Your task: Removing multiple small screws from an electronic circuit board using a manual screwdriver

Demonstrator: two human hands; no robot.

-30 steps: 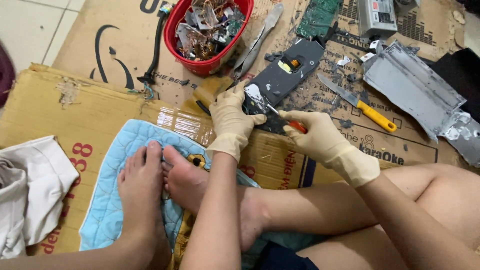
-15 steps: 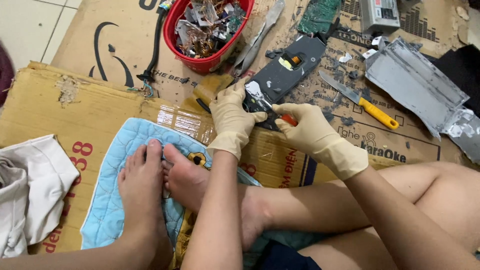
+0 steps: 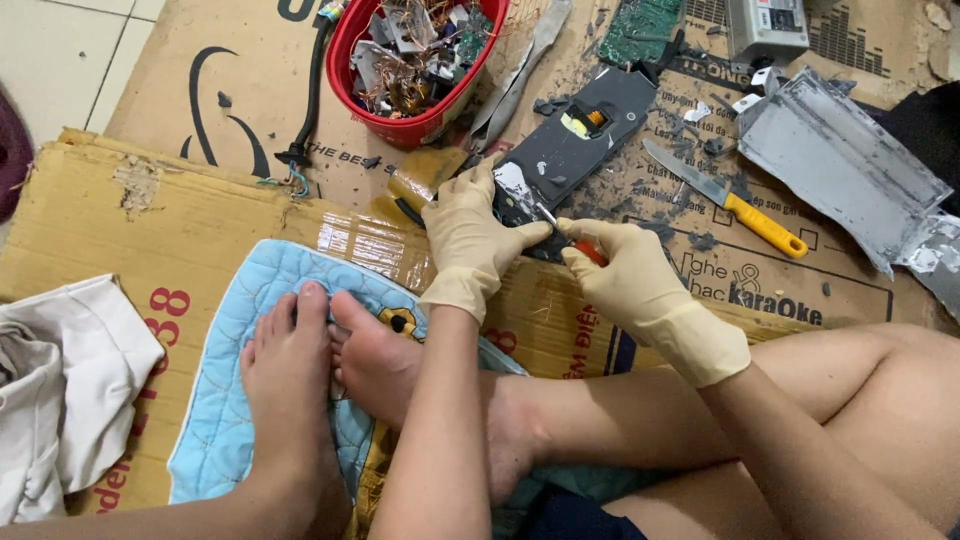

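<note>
I sit on cardboard (image 3: pixel 200 210) with legs crossed, both hands in pale latex gloves. My left hand (image 3: pixel 473 235) presses down on the near end of a long black electronic device (image 3: pixel 575 145) lying on the cardboard. My right hand (image 3: pixel 630 275) grips a red-handled screwdriver (image 3: pixel 583 247), its thin tip touching the device just beside my left fingers. Most of the screwdriver handle is hidden inside the glove.
A red bowl (image 3: pixel 420 125) of scrap electronic parts stands behind the device, with a black cable (image 3: pixel 308 100) to its left. A yellow-handled knife (image 3: pixel 730 200), a grey metal cover (image 3: pixel 840 165) and a green circuit board (image 3: pixel 640 30) lie to the right. A blue quilted mat (image 3: pixel 250 340) is under my feet.
Both hands stay on the device; the right hand with the screwdriver has shifted slightly left, closer to the left hand.
</note>
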